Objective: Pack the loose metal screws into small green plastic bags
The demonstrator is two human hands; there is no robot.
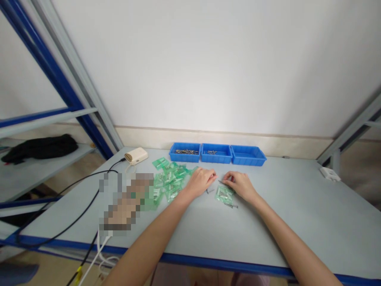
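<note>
Above the middle of the table (268,238), my left hand (200,182) has its thumb and fingertips pressed together; anything between them is too small to make out. Just below it lie a couple of loose screws (210,191). Facing it, my right hand (240,184) pinches a thin dark screw (221,182) that points toward the left hand. A small green plastic bag (224,195) with screws inside lies flat under the right fingers. Two more long screws (231,205) rest on the table just in front of that bag.
Three blue bins (216,159) line the wall; the left one holds many screws, the middle one fewer. Filled green bags (174,178) are heaped left of my hands. Farther left are a cream power bank (137,155), a blurred-out flat object (127,204) and black cables (79,214).
</note>
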